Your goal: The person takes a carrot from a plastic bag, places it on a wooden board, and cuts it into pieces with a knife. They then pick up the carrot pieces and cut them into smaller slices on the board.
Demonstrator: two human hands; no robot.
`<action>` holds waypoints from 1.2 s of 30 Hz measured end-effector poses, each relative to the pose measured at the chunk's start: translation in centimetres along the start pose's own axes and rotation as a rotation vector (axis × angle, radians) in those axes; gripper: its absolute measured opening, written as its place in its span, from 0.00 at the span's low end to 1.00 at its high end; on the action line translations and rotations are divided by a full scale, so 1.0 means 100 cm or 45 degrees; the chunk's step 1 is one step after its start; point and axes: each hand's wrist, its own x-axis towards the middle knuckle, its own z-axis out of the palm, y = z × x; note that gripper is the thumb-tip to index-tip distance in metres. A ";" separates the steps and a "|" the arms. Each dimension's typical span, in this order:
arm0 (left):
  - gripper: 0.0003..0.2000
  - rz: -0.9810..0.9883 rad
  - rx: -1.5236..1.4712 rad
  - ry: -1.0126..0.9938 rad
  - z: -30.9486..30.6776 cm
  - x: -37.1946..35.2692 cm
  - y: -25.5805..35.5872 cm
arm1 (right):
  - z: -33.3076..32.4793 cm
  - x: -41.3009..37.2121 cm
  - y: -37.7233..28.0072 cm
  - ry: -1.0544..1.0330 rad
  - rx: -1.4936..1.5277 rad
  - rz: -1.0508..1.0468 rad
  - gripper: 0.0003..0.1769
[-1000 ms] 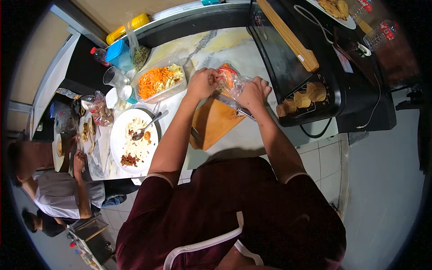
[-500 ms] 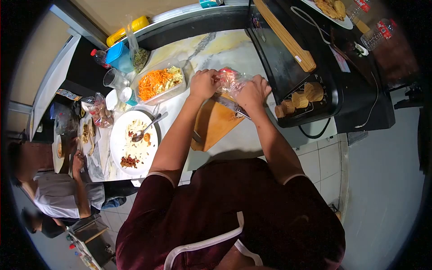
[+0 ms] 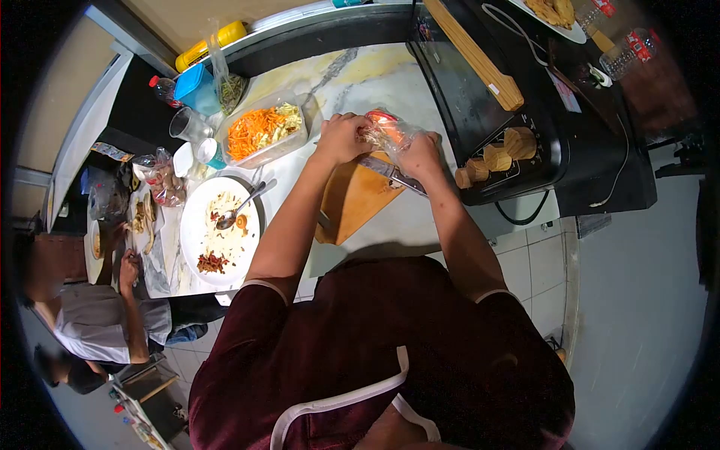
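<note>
Both my hands grip a clear plastic bag with red on it and pale stringy contents, above the far end of a wooden cutting board. My left hand pinches the bag's left side, its fingers curled. At the right side, my right hand closes on the crinkled plastic. A knife with a wide metal blade lies across the board, just under my right hand and wrist. Whether any of the contents are outside the bag is hidden by my fingers.
Left of the board are a white plate with a spoon and food scraps, and a plastic container of shredded carrot and cabbage. A black toaster oven stands close on the right. A co-worker is at the far left.
My fingers have shifted on the bag, and more of its red part now shows between my hands. More of the knife blade is visible below them.
</note>
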 end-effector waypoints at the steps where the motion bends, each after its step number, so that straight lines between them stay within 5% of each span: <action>1: 0.23 -0.040 0.036 -0.028 0.000 0.000 0.001 | -0.002 -0.004 -0.003 0.095 0.000 -0.066 0.20; 5: 0.23 -0.090 0.089 -0.070 -0.003 0.000 0.004 | -0.005 -0.017 -0.005 0.452 -0.260 -0.245 0.16; 14: 0.20 -0.271 0.224 -0.043 -0.011 0.004 0.006 | -0.026 -0.047 0.006 0.644 -0.208 -0.721 0.14; 20: 0.16 -0.260 0.233 0.054 -0.004 0.013 -0.008 | -0.034 -0.067 0.010 0.634 0.083 -0.804 0.14; 23: 0.14 -0.329 0.257 0.059 -0.001 0.015 -0.010 | -0.039 -0.078 0.016 0.743 -0.107 -0.949 0.15; 28: 0.13 -0.400 0.396 0.065 0.003 0.016 -0.022 | -0.045 -0.106 0.029 0.704 0.069 -0.887 0.17; 35: 0.22 -0.177 0.279 0.285 -0.007 -0.008 -0.014 | -0.041 -0.131 0.041 0.878 0.428 -0.852 0.16; 36: 0.23 -0.066 0.162 0.335 -0.009 -0.012 -0.014 | -0.040 -0.135 0.041 0.789 0.732 -0.736 0.15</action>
